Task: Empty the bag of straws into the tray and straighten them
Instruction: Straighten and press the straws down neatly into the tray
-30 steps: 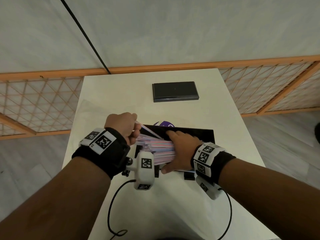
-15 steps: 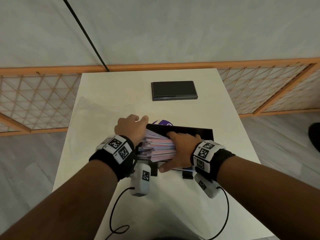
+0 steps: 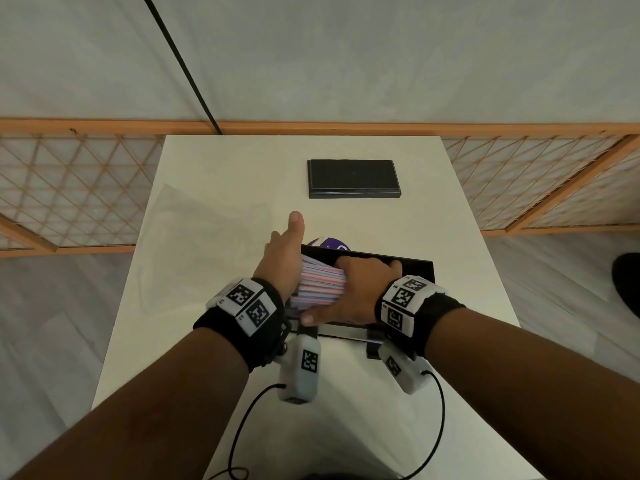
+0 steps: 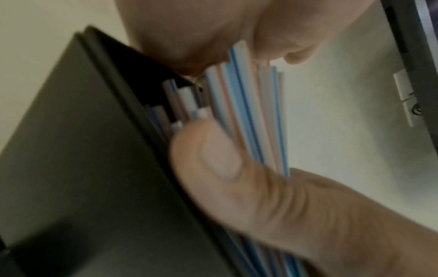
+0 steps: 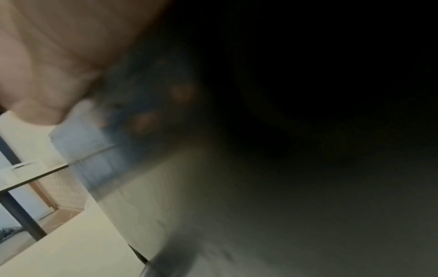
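A bundle of striped pink, blue and white straws (image 3: 322, 284) lies lengthwise in the black tray (image 3: 420, 268) near the table's front. My right hand (image 3: 363, 287) grips the bundle from above, its thumb along the near side. My left hand (image 3: 284, 252) stands flat and edge-on against the straws' left ends, fingers straight and thumb pointing up. The left wrist view shows the straws (image 4: 251, 112) up close beside the tray wall (image 4: 75, 150), with a thumb (image 4: 213, 161) on them. The empty clear bag (image 3: 197, 230) lies on the table to the left. The right wrist view is dark and blurred.
A second flat black tray (image 3: 353, 178) sits farther back on the white table (image 3: 467, 341). A purple round item (image 3: 329, 243) peeks out behind the near tray. Orange lattice railings flank the table. Black cables trail from both wrist units.
My left hand has uncurled from a fist at the straw ends into a flat palm pressed against them. The right hand keeps its hold on the bundle.
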Motion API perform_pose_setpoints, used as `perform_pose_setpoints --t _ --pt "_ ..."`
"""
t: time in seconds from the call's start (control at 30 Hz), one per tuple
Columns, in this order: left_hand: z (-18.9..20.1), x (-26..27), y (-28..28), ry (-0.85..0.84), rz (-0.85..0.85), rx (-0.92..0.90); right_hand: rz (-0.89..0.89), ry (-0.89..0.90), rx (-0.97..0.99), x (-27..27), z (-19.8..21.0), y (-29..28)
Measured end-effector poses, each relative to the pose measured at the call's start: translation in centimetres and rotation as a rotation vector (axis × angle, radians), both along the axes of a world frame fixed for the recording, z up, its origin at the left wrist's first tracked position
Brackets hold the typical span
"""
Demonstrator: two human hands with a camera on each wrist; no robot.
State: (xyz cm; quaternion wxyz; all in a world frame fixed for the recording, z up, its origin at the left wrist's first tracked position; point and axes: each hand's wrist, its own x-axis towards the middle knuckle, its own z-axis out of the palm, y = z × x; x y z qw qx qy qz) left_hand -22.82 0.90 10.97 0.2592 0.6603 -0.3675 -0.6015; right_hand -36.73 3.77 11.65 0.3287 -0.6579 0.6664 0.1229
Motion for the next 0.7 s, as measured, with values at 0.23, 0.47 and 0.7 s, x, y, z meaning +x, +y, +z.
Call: perform_pose_setpoints --t 0.23,0.47,0.7 --pt "2.3 -0.5 0.8 -0.167 -0.147 -0.182 0.011 0.061 -0.117 0.3 0.0 0.2" --pt "1.2 -0.1 0.8 -0.158 -0.207 -0.177 0.079 0.09 -0.054 -0.9 -0.7 0.7" --pt "0.2 0.1 0.9 -0.188 -0.185 -0.231 0.032 -0.047 0.077 -1.8 -0.7 0.2"
